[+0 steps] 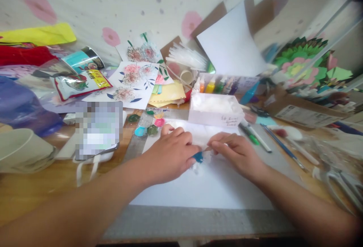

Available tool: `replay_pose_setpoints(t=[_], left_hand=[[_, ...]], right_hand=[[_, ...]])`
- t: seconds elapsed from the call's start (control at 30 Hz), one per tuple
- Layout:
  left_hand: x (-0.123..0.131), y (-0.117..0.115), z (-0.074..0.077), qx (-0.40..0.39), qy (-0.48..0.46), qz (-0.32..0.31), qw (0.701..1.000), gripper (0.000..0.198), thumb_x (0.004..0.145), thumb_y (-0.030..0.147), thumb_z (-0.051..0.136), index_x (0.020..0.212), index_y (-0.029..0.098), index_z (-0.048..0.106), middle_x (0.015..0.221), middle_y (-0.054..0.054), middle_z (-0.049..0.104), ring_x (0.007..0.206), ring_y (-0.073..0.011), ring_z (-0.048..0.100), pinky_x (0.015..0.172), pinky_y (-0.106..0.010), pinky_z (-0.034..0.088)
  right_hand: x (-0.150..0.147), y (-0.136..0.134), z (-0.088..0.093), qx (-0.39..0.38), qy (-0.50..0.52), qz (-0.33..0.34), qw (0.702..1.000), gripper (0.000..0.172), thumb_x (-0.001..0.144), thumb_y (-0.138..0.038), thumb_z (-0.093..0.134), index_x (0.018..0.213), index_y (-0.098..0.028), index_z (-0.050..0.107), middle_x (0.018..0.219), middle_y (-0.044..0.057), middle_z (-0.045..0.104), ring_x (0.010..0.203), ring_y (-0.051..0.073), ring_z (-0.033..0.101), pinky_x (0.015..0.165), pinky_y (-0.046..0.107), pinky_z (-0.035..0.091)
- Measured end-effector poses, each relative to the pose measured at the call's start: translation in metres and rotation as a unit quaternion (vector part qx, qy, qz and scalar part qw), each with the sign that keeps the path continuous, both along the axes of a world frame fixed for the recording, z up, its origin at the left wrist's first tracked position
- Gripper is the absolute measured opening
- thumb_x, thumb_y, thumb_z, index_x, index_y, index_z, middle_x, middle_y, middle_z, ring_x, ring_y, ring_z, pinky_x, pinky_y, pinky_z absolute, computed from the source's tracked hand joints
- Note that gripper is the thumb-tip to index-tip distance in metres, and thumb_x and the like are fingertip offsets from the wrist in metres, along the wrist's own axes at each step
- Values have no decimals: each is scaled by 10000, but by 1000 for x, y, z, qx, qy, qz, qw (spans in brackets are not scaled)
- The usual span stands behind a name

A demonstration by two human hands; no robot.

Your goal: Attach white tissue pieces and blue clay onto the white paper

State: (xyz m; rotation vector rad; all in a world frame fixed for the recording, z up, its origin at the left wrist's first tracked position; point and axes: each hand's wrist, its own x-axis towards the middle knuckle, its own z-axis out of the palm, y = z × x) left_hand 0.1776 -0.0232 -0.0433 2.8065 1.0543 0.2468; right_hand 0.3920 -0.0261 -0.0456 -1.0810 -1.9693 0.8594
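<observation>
Resting left hand (177,152): half-curled; can't tell if gripping.
Blue patch (198,157): on white sheet (204,194), in from far edge; near edge bare, likely early stage.
Right hand (232,150): pinched on slim item (208,148), blurred.

sheet (204,194): smooth matt paper | packet (82,84): glossy plastic | table (25,190): glossy wood

Wooden table (22,198) with a pale tub (22,154) and grey mat (181,220), white paper sheet (176,194) on the mat
</observation>
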Motion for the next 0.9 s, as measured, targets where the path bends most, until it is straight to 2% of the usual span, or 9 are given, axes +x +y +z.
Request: replay_pose_setpoints(t=[0.27,0.47,0.63,0.73,0.8,0.9], left_hand=[[0,0,1,-11,7,16,1000,185,897,292,507,1053,293,609,933,-30,533,939,-239,446,814,-432,290],[0,1,1,-11,7,15,1000,207,892,284,518,1079,297,606,951,-32,541,948,-237,450,833,-438,292],[-2,0,-1,-11,-7,16,1000,207,878,269,539,1071,298,608,962,-18,559,965,-234,465,901,-475,264],[-3,0,-2,-12,-14,15,1000,218,863,235,552,1064,295,611,1000,-18,571,987,-235,475,939,-500,235],[-3,1,-2,-13,-16,15,1000,222,863,228,551,1067,292,612,1026,-24,580,1001,-241,483,949,-516,224],[-3,1,-1,-15,-14,14,1000,221,869,229,544,1071,282,616,1023,-32,600,998,-245,499,951,-512,235]], right_hand=[[6,-1,0,-10,-20,0,1000,285,872,-218,524,602,-186,610,721,27,680,641,121,618,610,225,468],[1,-1,-1,1,-37,-8,999,259,869,-241,516,646,-189,636,807,44,705,731,145,646,660,238,486],[22,6,15,38,-93,-46,994,250,878,-240,496,654,-187,595,724,28,646,644,138,590,615,257,460],[43,9,25,43,-182,-20,982,280,905,-262,456,652,-191,552,720,30,597,662,149,563,621,277,448],[53,9,24,36,-232,4,972,255,919,-246,428,724,-191,584,778,44,614,719,164,577,656,291,458],[57,8,13,48,-264,2,963,170,886,-204,473,951,-200,631,872,64,629,803,184,592,723,317,478]])
